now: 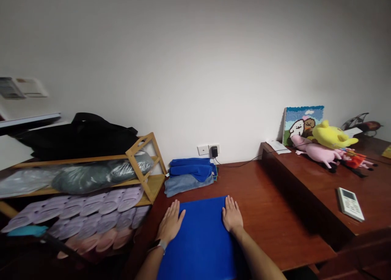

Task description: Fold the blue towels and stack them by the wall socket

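A blue cloth [200, 239] lies flat on the reddish-brown wooden table, its near end running out of the bottom of the view. My left hand [171, 222] rests palm down at its far left corner, fingers stretched out and thumb on the cloth. At the far right corner my right hand [232, 215] also lies flat, fingers extended forward along the edge. Neither hand grips anything. Just beyond the cloth sits a small pile of folded blue cloths [191, 168], with a folded grey-blue cloth [189, 185] at its front.
Left stands a wooden rack [149, 190] with lilac clogs [105, 202] and a black bag [88, 135]. A charger [214, 151] is plugged into the wall, its cable trailing right. On the raised desk at right are plush toys [320, 151] and a white remote [350, 203].
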`<control>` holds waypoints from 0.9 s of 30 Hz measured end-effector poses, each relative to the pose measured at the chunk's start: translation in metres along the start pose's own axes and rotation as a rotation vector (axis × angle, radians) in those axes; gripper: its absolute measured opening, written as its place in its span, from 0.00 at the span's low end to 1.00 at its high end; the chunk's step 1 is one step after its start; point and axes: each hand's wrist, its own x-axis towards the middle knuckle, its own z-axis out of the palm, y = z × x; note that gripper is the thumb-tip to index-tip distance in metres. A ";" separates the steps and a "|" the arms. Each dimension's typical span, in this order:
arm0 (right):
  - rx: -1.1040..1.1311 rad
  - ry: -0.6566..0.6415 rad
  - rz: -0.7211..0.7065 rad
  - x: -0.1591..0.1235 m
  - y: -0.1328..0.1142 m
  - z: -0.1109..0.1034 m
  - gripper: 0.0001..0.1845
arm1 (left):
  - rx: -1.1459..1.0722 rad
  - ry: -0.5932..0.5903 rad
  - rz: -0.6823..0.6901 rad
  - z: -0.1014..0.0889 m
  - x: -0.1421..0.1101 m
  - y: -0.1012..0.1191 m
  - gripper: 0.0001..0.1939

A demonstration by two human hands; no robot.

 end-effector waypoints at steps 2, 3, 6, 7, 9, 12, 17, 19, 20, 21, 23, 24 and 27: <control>-0.002 0.005 -0.002 -0.001 -0.001 0.000 0.36 | -0.031 0.040 0.100 0.001 -0.001 0.044 0.37; -0.004 0.005 -0.002 -0.001 -0.001 -0.001 0.36 | -0.059 0.022 0.165 0.004 -0.001 0.071 0.36; -0.022 -0.008 -0.012 -0.002 0.000 -0.002 0.36 | -0.139 -0.082 0.316 0.018 -0.003 0.148 0.36; -0.027 -0.014 -0.023 -0.002 0.001 -0.002 0.36 | -0.156 -0.102 0.332 0.023 -0.003 0.168 0.36; -0.037 -0.018 -0.046 -0.001 0.003 0.000 0.36 | -0.177 -0.112 0.332 0.031 -0.001 0.193 0.36; -0.048 -0.007 -0.041 0.001 0.004 0.004 0.36 | -0.161 -0.110 0.313 0.035 0.003 0.194 0.35; -0.019 0.038 -0.002 0.001 0.001 0.005 0.36 | -0.095 -0.116 0.206 0.026 -0.010 0.138 0.38; -0.010 0.043 0.002 0.001 0.000 0.004 0.36 | -0.075 -0.102 0.163 0.022 -0.023 0.112 0.38; -0.009 0.041 0.004 0.000 0.000 0.004 0.36 | -0.066 -0.095 0.144 0.021 -0.030 0.098 0.39; -0.010 0.039 0.006 0.000 0.000 0.004 0.36 | -0.057 -0.090 0.123 0.019 -0.037 0.086 0.39; -0.017 0.030 0.008 -0.001 0.000 0.004 0.36 | -0.041 -0.085 0.064 0.016 -0.048 0.064 0.40; -0.022 0.025 0.008 -0.001 0.001 0.004 0.36 | -0.035 -0.083 0.033 0.014 -0.052 0.055 0.40; -0.051 0.002 0.007 0.001 0.000 0.003 0.36 | -0.023 -0.072 -0.028 0.007 -0.057 0.040 0.41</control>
